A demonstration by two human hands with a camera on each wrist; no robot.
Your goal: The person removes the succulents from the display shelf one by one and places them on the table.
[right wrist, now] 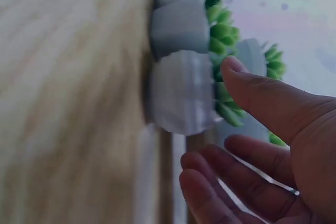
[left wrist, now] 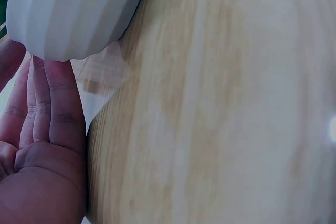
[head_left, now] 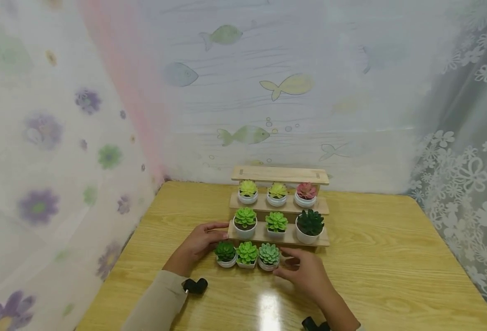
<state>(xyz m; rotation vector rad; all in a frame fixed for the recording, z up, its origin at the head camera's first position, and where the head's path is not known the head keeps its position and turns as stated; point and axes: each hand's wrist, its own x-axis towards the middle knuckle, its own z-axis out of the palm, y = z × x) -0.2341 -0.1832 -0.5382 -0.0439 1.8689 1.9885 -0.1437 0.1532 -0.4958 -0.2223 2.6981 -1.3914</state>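
Three potted succulents stand side by side in a front row: a dark green one (head_left: 226,252), a bright green one (head_left: 247,253) and a pale blue-green one (head_left: 269,254). To the left of the row is my left hand (head_left: 199,241), by the lower left end of the wooden stepped rack (head_left: 280,174). In the left wrist view its straight fingers (left wrist: 63,93) reach to a white ribbed pot (left wrist: 76,14). My right hand (head_left: 307,273) is beside the pale succulent's pot, its thumb and fingers loosely spread. The right wrist view shows a gap between those fingers and the white pot (right wrist: 181,93).
The rack's middle step carries two yellow-green succulents (head_left: 248,189) and a pink one (head_left: 306,191). On its lower step are two bright green plants (head_left: 277,223) and a dark green one (head_left: 310,224). Patterned curtains (head_left: 210,101) rise behind the wooden table (head_left: 375,257).
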